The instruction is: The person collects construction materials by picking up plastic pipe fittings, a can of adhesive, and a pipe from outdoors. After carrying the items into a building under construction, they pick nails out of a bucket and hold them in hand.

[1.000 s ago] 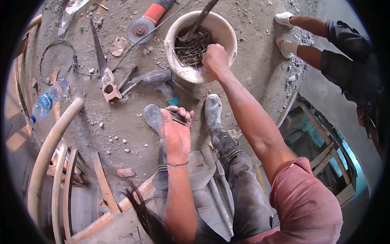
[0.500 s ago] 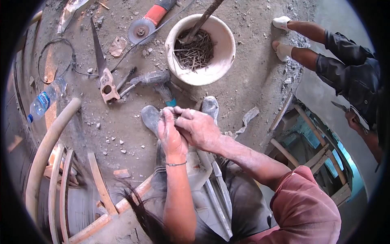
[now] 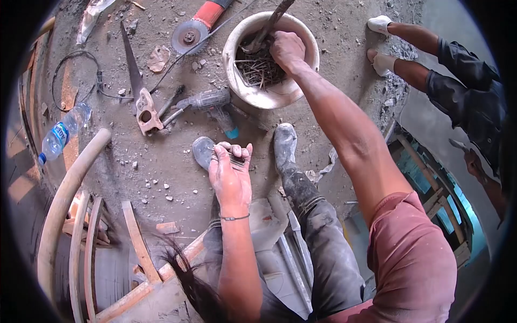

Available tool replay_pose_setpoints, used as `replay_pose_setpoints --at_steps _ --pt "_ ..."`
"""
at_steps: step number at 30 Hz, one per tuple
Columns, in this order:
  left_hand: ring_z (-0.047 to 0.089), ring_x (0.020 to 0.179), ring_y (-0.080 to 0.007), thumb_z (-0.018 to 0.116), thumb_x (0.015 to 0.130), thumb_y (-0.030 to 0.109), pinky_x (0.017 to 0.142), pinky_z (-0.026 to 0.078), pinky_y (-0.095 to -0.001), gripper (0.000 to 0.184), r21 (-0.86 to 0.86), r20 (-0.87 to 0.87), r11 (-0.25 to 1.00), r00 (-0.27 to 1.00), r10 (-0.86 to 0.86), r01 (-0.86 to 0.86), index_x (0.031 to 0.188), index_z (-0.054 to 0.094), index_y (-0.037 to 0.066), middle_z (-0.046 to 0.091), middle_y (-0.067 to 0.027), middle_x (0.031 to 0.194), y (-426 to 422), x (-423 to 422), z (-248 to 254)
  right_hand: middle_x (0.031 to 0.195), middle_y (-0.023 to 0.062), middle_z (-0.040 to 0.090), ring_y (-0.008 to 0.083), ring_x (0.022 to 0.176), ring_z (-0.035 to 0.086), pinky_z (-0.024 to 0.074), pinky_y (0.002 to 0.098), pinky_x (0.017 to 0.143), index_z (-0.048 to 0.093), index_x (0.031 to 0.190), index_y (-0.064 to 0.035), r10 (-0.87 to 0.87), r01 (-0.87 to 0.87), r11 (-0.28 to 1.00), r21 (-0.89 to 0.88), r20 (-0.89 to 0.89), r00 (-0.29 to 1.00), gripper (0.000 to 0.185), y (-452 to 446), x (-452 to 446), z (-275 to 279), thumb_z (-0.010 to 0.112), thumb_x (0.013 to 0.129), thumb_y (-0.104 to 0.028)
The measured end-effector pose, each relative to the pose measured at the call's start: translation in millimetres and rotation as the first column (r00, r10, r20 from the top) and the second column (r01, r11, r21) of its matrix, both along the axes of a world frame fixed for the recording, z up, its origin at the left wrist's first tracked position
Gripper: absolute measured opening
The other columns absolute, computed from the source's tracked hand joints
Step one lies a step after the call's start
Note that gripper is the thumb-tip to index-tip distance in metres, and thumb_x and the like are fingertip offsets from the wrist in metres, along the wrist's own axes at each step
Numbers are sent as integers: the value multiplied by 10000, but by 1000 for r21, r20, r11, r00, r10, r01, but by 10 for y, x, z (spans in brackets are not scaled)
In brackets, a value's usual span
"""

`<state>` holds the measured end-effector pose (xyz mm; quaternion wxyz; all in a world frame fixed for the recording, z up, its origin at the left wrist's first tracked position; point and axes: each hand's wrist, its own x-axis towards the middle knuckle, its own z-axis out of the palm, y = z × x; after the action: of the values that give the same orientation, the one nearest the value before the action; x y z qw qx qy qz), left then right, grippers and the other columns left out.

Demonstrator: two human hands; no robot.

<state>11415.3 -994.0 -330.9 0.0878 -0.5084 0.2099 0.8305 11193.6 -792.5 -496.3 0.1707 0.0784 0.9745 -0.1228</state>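
My left hand (image 3: 231, 180) is palm up in front of my boots, its fingers curled round several thin dark nails (image 3: 236, 159). Further forward, my right hand (image 3: 288, 51) reaches into a whitish bucket (image 3: 231, 70). Its fingers are bent down and partly hidden; what they hold, if anything, does not show. A heap of nails (image 3: 261, 72) lies in the bucket under that hand. A wooden handle (image 3: 272, 24) leans out of the bucket, left of my right hand.
On the dusty floor lie a cordless drill (image 3: 207, 102), a handsaw (image 3: 137, 86), an angle grinder (image 3: 199, 27) with a cord and a water bottle (image 3: 64, 132). Curved wooden pieces (image 3: 70, 188) stand at left. Another person (image 3: 463, 75) stands at right, holding a tool.
My right hand has left my left hand and moved forward into the bucket. My left hand stays in place, and the nails in it now show more.
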Motion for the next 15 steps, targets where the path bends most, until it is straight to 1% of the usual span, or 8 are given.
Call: replay_pose_setpoints --at_steps 2,3,5,6,8,12,14,15 --pt "584 844 -187 543 1097 327 1082 487 -479 240 16 -4 1000 1000 17 -17 1041 533 93 557 -38 882 -10 6 -3 998 214 759 388 981 745 575 488 920 780 1051 -72 60 -70 994 89 116 991 251 -43 -23 -1 577 911 -119" --pt "584 844 -187 543 1097 327 1082 487 -479 240 16 -2 1000 1000 18 -18 1041 533 93 557 -38 882 -3 5 -4 998 214 759 388 981 745 575 488 920 780 1051 -72 61 -71 994 89 118 991 251 -52 -42 22 577 911 -119" --pt "586 846 -192 543 1097 329 1091 478 -482 237 37 -15 999 1000 13 -13 1046 543 97 564 -40 883 -3 18 7 1049 205 764 384 1043 736 572 495 938 785 1084 -72 33 -52 995 81 225 974 275 -73 -50 29 578 917 -141" --pt "586 846 -192 543 1097 329 1091 478 -482 237 36 -11 999 1000 15 -14 1046 543 97 564 -40 883 -8 34 12 1049 205 764 384 1043 736 572 495 938 785 1084 -72 34 -54 995 80 229 973 275 -87 -42 21 578 917 -141" --pt "590 850 -194 541 1097 334 1097 471 -487 239 46 -10 999 1000 26 -25 1051 549 100 570 -41 882 8 12 0 1115 206 757 374 1109 719 564 491 965 781 1124 -62 -62 44 996 72 260 964 292 -85 -136 21 589 917 -136" --pt "585 876 -189 552 1091 316 1124 474 -488 240 65 -31 997 999 34 -32 1063 550 77 556 -44 893 30 -25 38 1204 214 732 372 1169 692 555 489 987 766 1157 -49 -81 65 996 62 315 946 304 -45 -207 -7 621 900 -120" --pt "587 874 -187 548 1095 313 1122 474 -488 233 64 -41 998 999 13 -11 1063 549 82 555 -42 890 45 -60 58 1253 211 713 377 1206 669 546 484 1007 750 1180 -49 -152 157 988 6 286 946 323 -30 -225 -56 647 880 -112" --pt "587 874 -187 548 1095 313 1122 474 -488 233 61 -51 998 999 15 -12 1063 549 82 555 -42 890 53 -72 43 1275 210 702 383 1219 658 545 479 1013 738 1194 -45 -141 144 990 8 259 955 340 -3 -221 -80 668 873 -130"
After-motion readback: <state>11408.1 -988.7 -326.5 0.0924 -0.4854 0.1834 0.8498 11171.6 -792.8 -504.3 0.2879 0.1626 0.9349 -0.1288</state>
